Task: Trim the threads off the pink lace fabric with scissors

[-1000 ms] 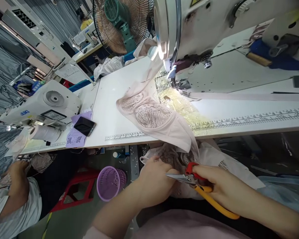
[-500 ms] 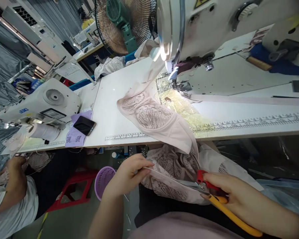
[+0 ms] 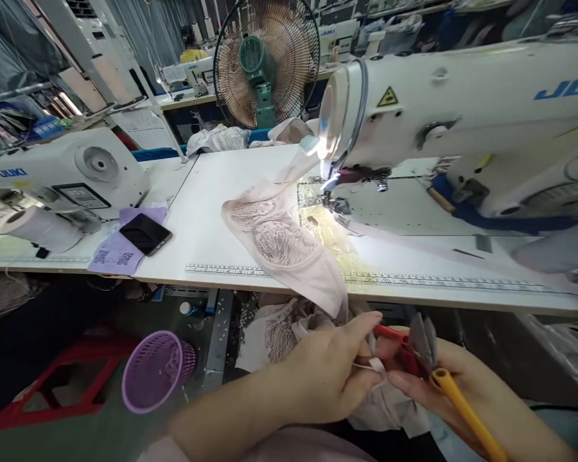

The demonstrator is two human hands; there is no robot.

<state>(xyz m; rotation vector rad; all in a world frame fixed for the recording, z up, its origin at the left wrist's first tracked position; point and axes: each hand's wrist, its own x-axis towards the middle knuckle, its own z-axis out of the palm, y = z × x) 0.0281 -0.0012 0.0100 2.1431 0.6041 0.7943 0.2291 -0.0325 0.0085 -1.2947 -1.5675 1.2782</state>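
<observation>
- long white work table [image 3: 231, 192] across the middle of the view, printed ruler strip along its near edge.
- white sewing machine [image 3: 462, 122] at the right on that table, lamp lit at its head, blue lettering on the body, yellow warning sticker near the front.
- second white sewing machine [image 3: 72, 173] at the left, on the neighbouring table.
- standing fan [image 3: 264, 61] behind the table, green motor, dark round cage.
- red plastic stool [image 3: 52, 378] on the floor at the lower left.
- pale pink lace garment [image 3: 279, 237] spread on the table just beside the needle, hanging over the near edge and down to the hands; more lace of the same kind bunched below the edge.
- purple mesh basket [image 3: 154, 369] on the floor, tilted, beside the stool.
- left hand [image 3: 327, 378] below the table edge, closed, thumb and fingers pinched on a small white piece at the lower end of the garment.
- right hand [image 3: 443, 385] just beside the left one, almost touching, closed around the handles of the scissors.
- scissors [image 3: 414, 350] with one red and one yellow handle, grey blades pointing up between the two hands; cannot tell if blades touch the cloth.
- purple paper sheets [image 3: 113, 253] on the table at the left.
- black phone [image 3: 145, 233] lying on top of those sheets.
</observation>
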